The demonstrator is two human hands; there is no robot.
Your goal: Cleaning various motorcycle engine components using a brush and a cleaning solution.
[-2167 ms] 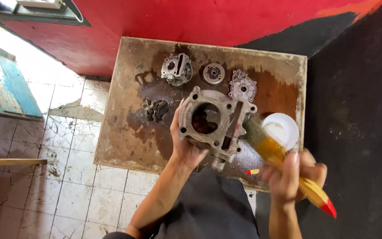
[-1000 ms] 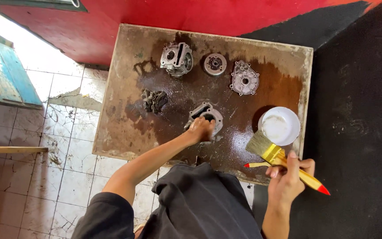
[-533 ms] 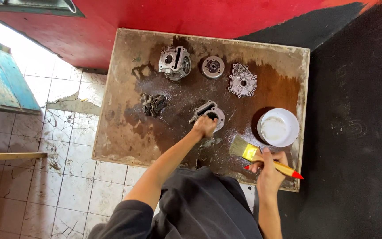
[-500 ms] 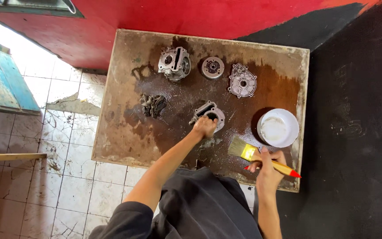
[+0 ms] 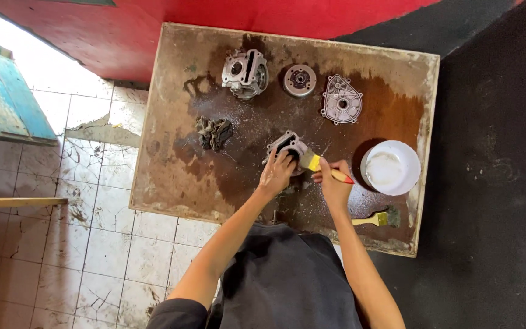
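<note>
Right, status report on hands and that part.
Left hand steadying cylinder block on board. Right hand gripping brush, bristles at the block. Rag, bowl, spare brush lie apart.

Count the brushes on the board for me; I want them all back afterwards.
2. One paintbrush is in the right hand, against the engine cylinder. A second brush lies near the board's front edge, below the white bowl.

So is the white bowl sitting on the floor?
No, the white bowl sits on the wet wooden board, to the right of the right hand.
</note>
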